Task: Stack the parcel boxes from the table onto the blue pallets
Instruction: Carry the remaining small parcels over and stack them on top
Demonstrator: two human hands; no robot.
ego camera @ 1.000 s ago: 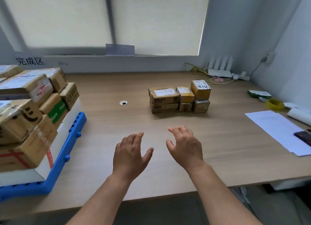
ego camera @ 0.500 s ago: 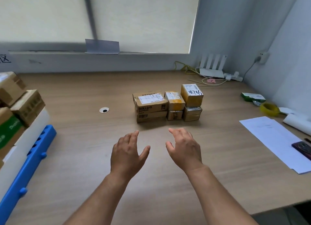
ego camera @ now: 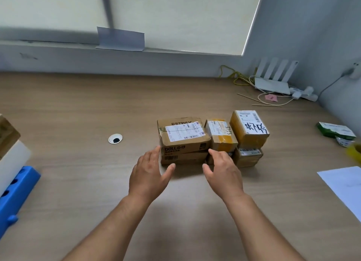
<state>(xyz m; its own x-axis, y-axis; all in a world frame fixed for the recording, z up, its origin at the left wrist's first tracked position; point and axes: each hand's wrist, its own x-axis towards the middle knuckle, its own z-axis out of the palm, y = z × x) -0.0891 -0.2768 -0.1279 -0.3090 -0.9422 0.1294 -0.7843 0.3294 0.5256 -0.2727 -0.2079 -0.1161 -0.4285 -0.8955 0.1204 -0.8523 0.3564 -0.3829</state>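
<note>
Wood table (ego camera: 78,114) — six parcel boxes (ego camera: 212,138) left mid-table, blue pallet (ego camera: 17,190) at left edge. Our left hand (ego camera: 149,174) and right hand (ego camera: 224,172) flank the DOLL box (ego camera: 183,135) — fingers spread, nothing gripped.

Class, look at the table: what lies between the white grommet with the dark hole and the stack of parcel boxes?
Nothing: in the head view, only bare wooden table separates the grommet from the parcel boxes.

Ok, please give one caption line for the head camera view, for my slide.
Both open hands, left hand and right hand, reach toward the DOLL parcel box on the wooden table.
</note>
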